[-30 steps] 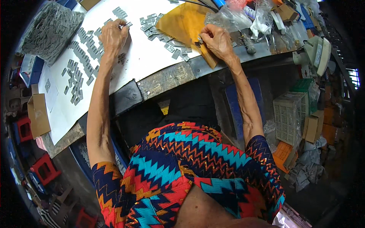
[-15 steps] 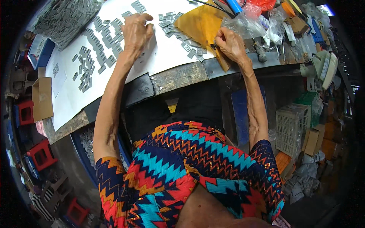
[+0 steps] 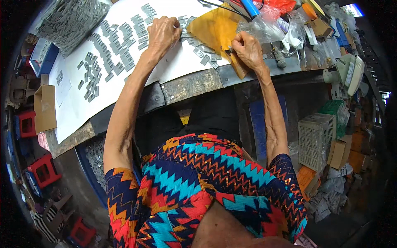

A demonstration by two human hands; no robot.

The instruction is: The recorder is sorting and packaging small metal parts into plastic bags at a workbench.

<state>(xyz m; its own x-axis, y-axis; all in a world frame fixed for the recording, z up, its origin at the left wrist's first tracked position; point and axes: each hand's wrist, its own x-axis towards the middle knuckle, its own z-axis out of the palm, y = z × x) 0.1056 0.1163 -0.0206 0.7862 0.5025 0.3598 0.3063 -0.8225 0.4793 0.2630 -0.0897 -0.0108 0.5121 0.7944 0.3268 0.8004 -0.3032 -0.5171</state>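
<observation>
My left hand [image 3: 163, 36] is over the white paper [image 3: 165, 68], between rows of small grey rectangular pieces [image 3: 127, 43] and a loose pile of the same pieces [image 3: 200, 53]. Its fingers are curled together, and whatever they hold is hidden. Above the yellow-brown sheet [image 3: 213, 27], my right hand [image 3: 249, 50] is closed in a pinch. A small dark thing [image 3: 228, 51] pokes out at its fingertips, too small to name. Part of the loose pile touches the sheet's left edge.
A clear bag full of grey pieces [image 3: 72, 22] lies at the far left, by a blue bin [image 3: 44, 58] and a cardboard box [image 3: 44, 103]. Plastic wrap [image 3: 264, 29], a blue cylinder [image 3: 249, 7] and cables crowd the far right. The worn table edge [image 3: 192, 84] runs in front of me.
My left hand has moved right, from the rows of grey pieces toward the loose pile, and its fingers have drawn in. My right hand stays pinched in nearly the same place.
</observation>
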